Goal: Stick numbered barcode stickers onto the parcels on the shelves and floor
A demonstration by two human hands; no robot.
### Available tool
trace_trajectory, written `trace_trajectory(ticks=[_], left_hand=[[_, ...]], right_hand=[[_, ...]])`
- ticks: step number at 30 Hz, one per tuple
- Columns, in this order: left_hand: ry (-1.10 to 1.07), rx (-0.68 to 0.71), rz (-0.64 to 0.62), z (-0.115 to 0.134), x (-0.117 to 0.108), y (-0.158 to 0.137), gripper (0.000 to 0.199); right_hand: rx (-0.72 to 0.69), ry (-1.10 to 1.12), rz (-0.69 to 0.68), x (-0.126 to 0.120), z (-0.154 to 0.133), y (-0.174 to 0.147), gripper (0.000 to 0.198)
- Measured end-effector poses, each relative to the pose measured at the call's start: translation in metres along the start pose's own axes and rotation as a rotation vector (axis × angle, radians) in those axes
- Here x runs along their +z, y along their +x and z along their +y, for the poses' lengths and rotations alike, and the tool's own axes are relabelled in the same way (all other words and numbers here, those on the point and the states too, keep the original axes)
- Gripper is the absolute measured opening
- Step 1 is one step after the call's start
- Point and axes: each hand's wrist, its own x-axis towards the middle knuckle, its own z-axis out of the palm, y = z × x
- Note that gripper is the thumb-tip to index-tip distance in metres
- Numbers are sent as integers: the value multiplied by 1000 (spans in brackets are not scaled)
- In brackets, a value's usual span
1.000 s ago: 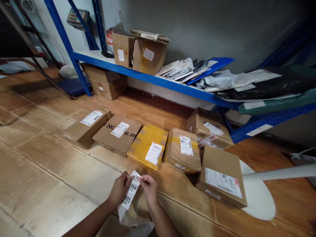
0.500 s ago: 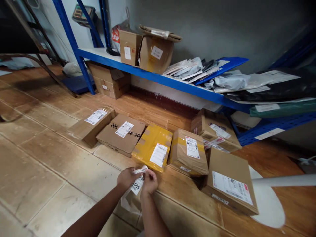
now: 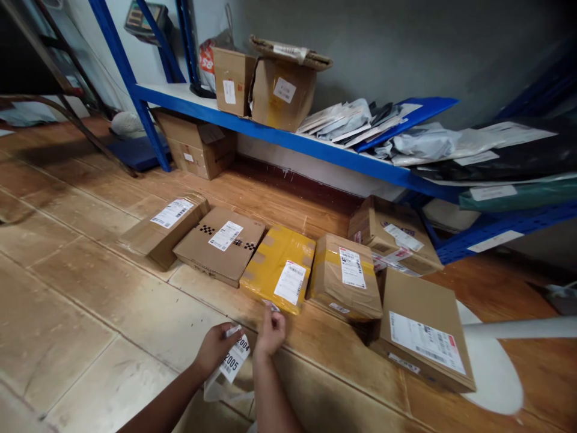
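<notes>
My left hand [image 3: 217, 349] pinches a strip of number labels [image 3: 235, 358], with 2004 and 2005 readable on it. Pale backing hangs below the strip. Between the fingertips of my right hand [image 3: 271, 332] is a small white sticker [image 3: 271, 306], held against the near lower edge of the yellow-taped parcel [image 3: 267, 264]; whether it is stuck there I cannot tell. To the right sits a brown parcel with yellow tape [image 3: 345, 279], a small label on its front side. A flat carton with checkered print [image 3: 220, 243] lies to the left of the yellow one.
A long carton [image 3: 164, 231] ends the row at left; a larger box [image 3: 424, 328] ends it at right, by a white round base [image 3: 496, 373]. Behind, a blue shelf [image 3: 270, 135] carries boxes and mailing bags. Another carton [image 3: 396, 234] stands under it.
My hands have parted. The left moved left and down with the label strip, while the right stayed by the yellow-taped parcel with a single sticker separated from the strip.
</notes>
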Motion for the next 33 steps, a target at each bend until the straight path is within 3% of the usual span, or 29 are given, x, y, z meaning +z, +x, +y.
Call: trace_trajectory(ticks=[3, 8, 13, 15, 21, 28, 33], left_hand=[[-55, 5, 17, 6, -3, -3, 53], [-165, 81, 25, 20, -5, -9, 51], [-305, 79, 25, 28, 7, -14, 54], [-350, 59, 30, 29, 13, -14, 56], [-356, 169, -70, 28, 7, -9, 44], [-263, 179, -152, 33, -8, -13, 42], [-217, 170, -107, 33, -5, -13, 38]], right_hand=[[33, 10, -124, -4, -11, 1, 34], [143, 25, -150, -30, -18, -7, 47], [296, 145, -635, -48, -33, -39, 54], [308, 152, -744, -52, -42, -42, 52], [218, -66, -851, -63, -58, -28, 55], [131, -154, -817, -67, -49, -29, 52], [187, -101, -762, -63, -41, -31, 49]])
